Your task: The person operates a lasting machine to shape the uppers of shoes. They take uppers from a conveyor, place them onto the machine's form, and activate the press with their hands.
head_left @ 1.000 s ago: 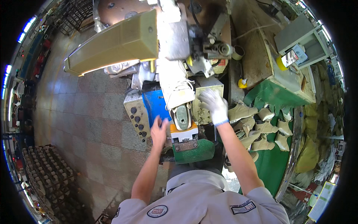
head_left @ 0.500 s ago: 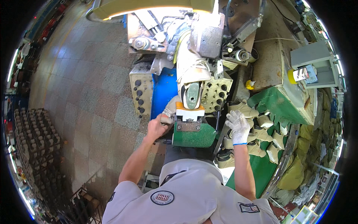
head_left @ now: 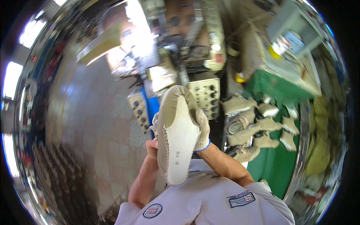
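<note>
Both hands have lifted one shoe upper [head_left: 176,135]: left hand [head_left: 152,147], right hand [head_left: 202,129] gripping it

Green bench [head_left: 279,165] w/ shoe uppers [head_left: 258,125]

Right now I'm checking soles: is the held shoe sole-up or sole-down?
Sole-up: the shoe's pale insole board faces the camera, held by the left hand and gloved right hand.
</note>
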Motion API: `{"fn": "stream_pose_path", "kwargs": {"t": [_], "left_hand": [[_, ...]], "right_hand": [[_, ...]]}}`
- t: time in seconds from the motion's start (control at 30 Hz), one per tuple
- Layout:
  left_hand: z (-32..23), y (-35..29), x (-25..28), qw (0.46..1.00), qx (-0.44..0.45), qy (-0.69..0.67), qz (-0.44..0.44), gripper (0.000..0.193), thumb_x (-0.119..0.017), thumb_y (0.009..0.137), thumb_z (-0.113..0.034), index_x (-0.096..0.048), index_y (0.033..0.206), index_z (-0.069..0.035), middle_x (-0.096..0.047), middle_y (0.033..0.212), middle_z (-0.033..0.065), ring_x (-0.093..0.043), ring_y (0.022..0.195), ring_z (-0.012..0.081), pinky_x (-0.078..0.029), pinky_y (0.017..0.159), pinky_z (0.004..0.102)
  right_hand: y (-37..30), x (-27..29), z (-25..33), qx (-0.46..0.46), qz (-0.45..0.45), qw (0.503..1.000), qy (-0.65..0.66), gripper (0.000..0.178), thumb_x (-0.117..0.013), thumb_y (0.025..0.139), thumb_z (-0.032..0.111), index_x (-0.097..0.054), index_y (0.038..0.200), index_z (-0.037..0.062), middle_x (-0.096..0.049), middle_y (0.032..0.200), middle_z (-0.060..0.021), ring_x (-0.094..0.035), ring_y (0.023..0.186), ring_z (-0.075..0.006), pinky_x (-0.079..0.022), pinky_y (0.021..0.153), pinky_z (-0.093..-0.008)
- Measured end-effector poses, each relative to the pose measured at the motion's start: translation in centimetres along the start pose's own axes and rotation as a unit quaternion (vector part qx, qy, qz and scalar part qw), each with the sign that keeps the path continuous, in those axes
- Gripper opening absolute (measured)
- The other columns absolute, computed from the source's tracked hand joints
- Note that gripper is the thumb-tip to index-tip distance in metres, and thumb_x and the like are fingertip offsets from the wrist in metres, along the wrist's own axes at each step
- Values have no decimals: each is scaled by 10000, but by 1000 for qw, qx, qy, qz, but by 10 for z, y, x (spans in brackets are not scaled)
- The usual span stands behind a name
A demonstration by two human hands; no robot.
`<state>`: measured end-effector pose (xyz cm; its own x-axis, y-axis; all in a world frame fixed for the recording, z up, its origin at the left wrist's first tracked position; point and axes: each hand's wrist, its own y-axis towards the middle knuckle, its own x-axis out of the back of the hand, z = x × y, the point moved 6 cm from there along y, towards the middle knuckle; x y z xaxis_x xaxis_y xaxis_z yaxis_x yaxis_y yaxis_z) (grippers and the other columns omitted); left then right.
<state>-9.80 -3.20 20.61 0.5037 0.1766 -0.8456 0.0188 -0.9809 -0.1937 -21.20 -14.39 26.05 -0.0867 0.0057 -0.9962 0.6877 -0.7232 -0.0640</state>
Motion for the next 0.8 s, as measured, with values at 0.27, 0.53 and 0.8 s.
{"fn": "stream_pose_path", "kwargs": {"t": [0.27, 0.53, 0.8], "left_hand": [[83, 119, -99, 893, -48, 442, -63, 496, -601, 1023, -405, -651, 1241, 38, -702, 1153, 92, -649, 1054, 158, -494, 901, 302], [245, 126, -149, 784, 166, 587, 115, 342, -724, 947, -158, -653, 1213, 45, -721, 1146, 155, -690, 1062, 188, -538, 937, 308], [281, 107, -83, 728, 214, 649, 44, 278, -719, 944, -118, -682, 1165, 44, -743, 1048, 117, -695, 965, 142, -547, 876, 276]], "right_hand": [[-94, 48, 191, 89, -109, 980, -140, 512, -664, 936, 250, -569, 1373, 1, -698, 1228, -140, -716, 1028, -246, -587, 917, -389], [-370, 252, 358, 164, -461, 832, -261, 369, -620, 971, 328, -709, 1189, 44, -751, 997, -98, -721, 797, -204, -579, 714, -335], [-498, 397, 474, -39, -736, 464, -491, 744, -771, 810, 591, -701, 1155, -65, -697, 1202, -224, -669, 1105, -304, -518, 929, -420]]}}
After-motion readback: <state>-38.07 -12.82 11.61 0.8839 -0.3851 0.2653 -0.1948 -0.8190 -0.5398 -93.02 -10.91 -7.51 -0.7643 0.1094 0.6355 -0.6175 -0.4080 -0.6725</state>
